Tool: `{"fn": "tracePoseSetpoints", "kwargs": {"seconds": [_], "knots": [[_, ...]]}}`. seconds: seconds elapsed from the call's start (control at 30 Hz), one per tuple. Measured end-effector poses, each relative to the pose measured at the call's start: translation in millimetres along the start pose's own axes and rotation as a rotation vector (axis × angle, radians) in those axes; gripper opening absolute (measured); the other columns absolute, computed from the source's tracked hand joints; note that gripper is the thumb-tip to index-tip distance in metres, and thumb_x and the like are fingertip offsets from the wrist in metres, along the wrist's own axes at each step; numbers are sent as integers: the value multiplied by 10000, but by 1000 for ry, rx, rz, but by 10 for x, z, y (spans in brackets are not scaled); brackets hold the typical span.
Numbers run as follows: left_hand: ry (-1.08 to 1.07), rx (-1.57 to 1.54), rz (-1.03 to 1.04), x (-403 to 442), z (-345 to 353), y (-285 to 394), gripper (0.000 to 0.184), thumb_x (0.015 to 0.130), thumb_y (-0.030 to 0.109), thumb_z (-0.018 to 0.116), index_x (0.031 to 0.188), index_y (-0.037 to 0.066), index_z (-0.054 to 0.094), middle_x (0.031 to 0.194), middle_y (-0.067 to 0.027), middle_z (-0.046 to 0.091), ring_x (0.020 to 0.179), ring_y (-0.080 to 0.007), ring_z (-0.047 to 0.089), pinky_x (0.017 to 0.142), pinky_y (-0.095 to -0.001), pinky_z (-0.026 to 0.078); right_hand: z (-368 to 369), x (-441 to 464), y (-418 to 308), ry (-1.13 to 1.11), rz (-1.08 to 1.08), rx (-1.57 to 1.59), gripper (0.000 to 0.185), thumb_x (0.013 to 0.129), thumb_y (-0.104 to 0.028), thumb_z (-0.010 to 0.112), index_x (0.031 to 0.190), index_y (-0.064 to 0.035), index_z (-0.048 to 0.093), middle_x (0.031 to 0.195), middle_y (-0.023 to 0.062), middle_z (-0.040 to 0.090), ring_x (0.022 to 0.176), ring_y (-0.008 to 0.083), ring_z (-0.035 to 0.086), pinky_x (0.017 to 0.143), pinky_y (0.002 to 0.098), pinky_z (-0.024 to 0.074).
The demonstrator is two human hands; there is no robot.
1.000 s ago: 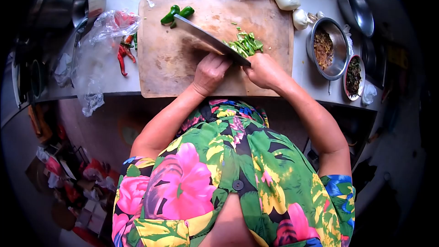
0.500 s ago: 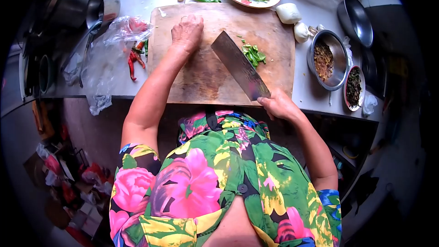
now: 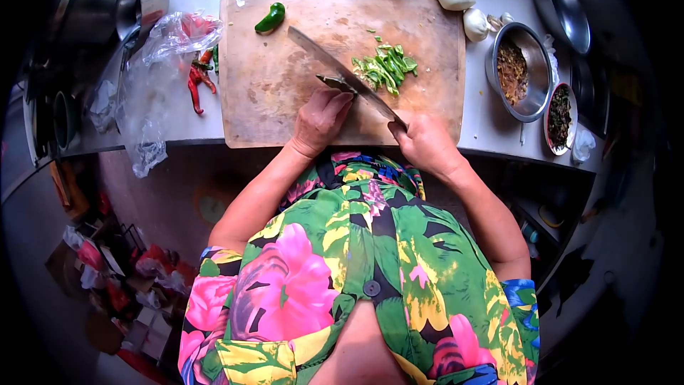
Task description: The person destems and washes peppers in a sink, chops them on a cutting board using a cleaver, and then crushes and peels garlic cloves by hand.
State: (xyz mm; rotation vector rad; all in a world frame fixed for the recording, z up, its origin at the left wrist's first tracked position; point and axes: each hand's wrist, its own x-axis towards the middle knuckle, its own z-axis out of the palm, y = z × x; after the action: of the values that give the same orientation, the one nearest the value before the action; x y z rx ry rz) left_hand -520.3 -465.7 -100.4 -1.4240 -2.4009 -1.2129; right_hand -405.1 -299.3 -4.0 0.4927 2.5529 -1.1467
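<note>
The dark green pepper piece [image 3: 333, 84] is held against the cutting board [image 3: 267, 100] under the narrowly curled fingers of the left hand [image 3: 322, 120], the nearer of the two; how tightly it is gripped cannot be told. It is placed at the far side of those fingers, just left of the knife [image 3: 345, 73], and its right end is partly hidden, so contact with the edge cannot be confirmed. Its long axis is laid mostly left to right, with the visible tip pointed left and slightly far, at a shallow angle to the knife, which is slanted from near right to far left. The knife's grip is enclosed by the fingers of the right hand [image 3: 425, 141]. Green pepper strips [image 3: 385, 69] are spread right of the knife; a larger green pepper [image 3: 270, 18] is set far left, angled from near left to far right.
</note>
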Motion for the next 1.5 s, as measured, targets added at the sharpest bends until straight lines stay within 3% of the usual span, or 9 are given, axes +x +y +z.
{"fn": "tracePoseSetpoints", "kwargs": {"seconds": [0.03, 0.2, 0.4, 0.7, 1.0, 1.07, 1.23, 1.3, 1.5], "knots": [[1, 0, -3, -4, 9, -9, 259, 694, 64, 679, 941, 63, 601, 856, -68, 589, 779, -233, 585, 645, -307, 506, 5, 4, -24, 16, -57, -44, 113, 811, -129, 537, 809, -21, 569, 699, 234, 574, 701, 419, 563, 627, 481, 440], [-13, 85, 103, 42, -9, -25, 224, 693, 73, 665, 912, 73, 618, 858, -68, 588, 804, -252, 575, 686, -338, 500, 3, 43, -61, 58, -107, -82, 72, 790, -95, 530, 767, -27, 536, 670, 231, 565, 661, 422, 561, 599, 496, 438], [35, -24, 182, 197, 18, -52, 230, 675, 77, 671, 900, 75, 625, 872, -71, 593, 820, -258, 569, 696, -338, 500, -21, 31, -83, 72, -60, -98, 50, 788, -77, 520, 773, -29, 522, 673, 233, 565, 659, 424, 557, 600, 509, 432], [-20, 80, 65, 208, 57, 55, 252, 670, 88, 676, 914, 67, 617, 870, -81, 578, 854, -268, 559, 684, -332, 502, 41, 7, -63, 41, 22, -143, 75, 791, -61, 533, 856, -25, 539, 720, 245, 566, 719, 434, 549, 614, 499, 421], [20, 43, 40, 228, 114, 32, 278, 684, 96, 671, 950, 47, 610, 916, -113, 570, 869, -300, 554, 699, -361, 503, -32, 181, -145, -38, 67, -146, 66, 744, -16, 486, 777, 2, 539, 693, 272, 550, 722, 464, 535, 633, 528, 410], [11, 31, 38, 213, 123, -1, 278, 688, 101, 668, 955, 49, 609, 921, -117, 570, 868, -304, 555, 706, -363, 504, -29, 262, -145, -16, 32, -192, 113, 701, -37, 507, 715, 28, 597, 689, 266, 588, 707, 430, 590, 668, 499, 472], [13, 10, 48, 220, 127, 1, 263, 687, 102, 656, 939, 50, 606, 916, -124, 568, 843, -308, 553, 723, -370, 498, 49, 559, -366, -69, 88, -290, 129, 674, -49, 535, 703, 31, 632, 720, 259, 605, 739, 409, 610, 699, 476, 491], [-19, -6, 57, 199, 84, 31, 275, 670, 98, 676, 927, 27, 610, 905, -150, 577, 846, -347, 563, 738, -402, 492, 118, 595, -348, -62, 94, -287, 131, 668, -54, 545, 707, 22, 644, 730, 254, 611, 748, 404, 615, 707, 471, 495], [28, -18, 1, 100, 85, 54, 239, 639, 12, 686, 856, 47, 595, 824, -90, 583, 784, -274, 564, 694, -346, 490, 109, 475, -34, 120, -29, -95, 104, 712, -63, 520, 727, 2, 599, 713, 254, 590, 714, 417, 589, 665, 488, 473]]}}
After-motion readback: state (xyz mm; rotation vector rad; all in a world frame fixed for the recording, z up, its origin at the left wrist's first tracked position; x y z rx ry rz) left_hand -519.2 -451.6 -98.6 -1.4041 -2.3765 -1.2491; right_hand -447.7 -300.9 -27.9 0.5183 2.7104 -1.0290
